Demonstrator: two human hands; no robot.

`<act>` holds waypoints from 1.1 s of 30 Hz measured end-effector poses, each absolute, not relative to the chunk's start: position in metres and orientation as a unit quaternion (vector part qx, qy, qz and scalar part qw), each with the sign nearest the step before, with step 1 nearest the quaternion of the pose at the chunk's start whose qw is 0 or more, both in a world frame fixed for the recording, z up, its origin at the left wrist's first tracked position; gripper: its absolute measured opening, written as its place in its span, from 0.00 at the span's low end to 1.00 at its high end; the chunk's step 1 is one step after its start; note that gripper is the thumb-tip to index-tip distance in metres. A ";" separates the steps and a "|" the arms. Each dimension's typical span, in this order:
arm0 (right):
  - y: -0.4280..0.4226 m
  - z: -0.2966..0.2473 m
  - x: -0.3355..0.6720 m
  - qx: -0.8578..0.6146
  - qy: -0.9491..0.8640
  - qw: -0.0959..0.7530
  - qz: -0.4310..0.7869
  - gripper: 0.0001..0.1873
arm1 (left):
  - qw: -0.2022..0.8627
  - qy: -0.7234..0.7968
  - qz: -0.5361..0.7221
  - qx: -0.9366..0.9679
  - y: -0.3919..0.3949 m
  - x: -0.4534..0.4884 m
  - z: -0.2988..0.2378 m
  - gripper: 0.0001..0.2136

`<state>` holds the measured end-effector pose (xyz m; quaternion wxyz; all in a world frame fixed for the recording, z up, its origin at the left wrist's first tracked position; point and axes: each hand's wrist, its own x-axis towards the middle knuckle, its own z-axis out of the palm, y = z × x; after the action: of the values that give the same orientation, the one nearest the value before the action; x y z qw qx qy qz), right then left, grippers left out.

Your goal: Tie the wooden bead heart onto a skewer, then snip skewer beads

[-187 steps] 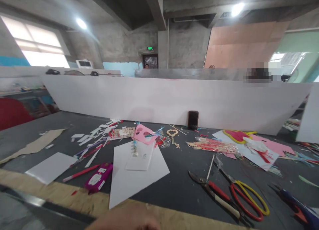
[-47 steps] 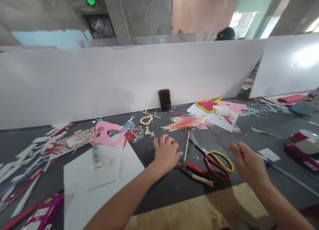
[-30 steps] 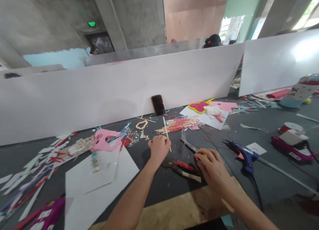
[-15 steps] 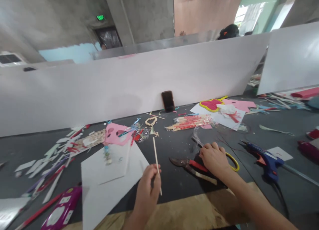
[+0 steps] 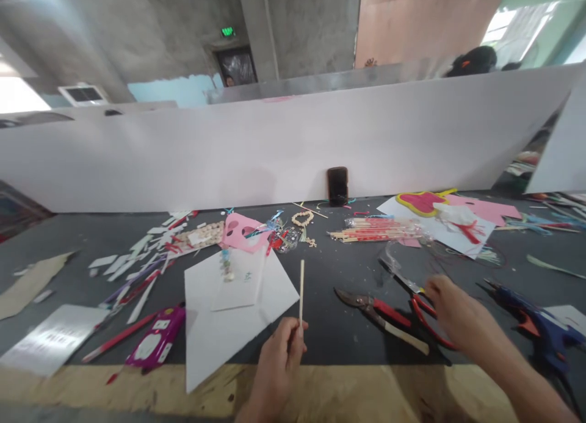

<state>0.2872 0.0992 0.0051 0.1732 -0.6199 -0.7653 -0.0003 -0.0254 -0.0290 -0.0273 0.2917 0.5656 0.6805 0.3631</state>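
My left hand (image 5: 280, 356) pinches a thin pale wooden stick (image 5: 302, 289) upright, its long end pointing away from me. At the right, my right hand (image 5: 451, 313) is curled round the handle of a pair of scissors (image 5: 423, 313). One red handle loop shows beside my fingers; the other is hidden under them. The blades point up and left toward a crumpled clear plastic wrapper (image 5: 392, 257). Just left of the scissors lie pruning shears (image 5: 375, 313) with one red and one pale handle.
White paper sheets (image 5: 229, 337) and a purple device (image 5: 158, 337) lie left. Behind are a pink cutout (image 5: 240, 231), a bead ring (image 5: 303, 218), bundled sticks (image 5: 379, 229) and a phone (image 5: 337, 186) against a white partition (image 5: 220, 160). A blue glue gun (image 5: 533, 319) lies right.
The view has swung left. My right hand has shifted on the scissors, which now show a red loop at its left instead of a yellow one at its right. The left hand keeps the stick.
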 end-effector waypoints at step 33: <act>0.230 -0.027 0.100 -0.444 -0.896 0.027 -0.019 0.18 | 0.197 0.749 0.498 0.390 -0.052 -0.055 -0.051 0.17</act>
<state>0.1001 0.2296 -0.0275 0.0273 -0.4436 -0.8956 -0.0189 -0.0551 -0.0525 -0.0514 0.1970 0.3903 0.7486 0.4984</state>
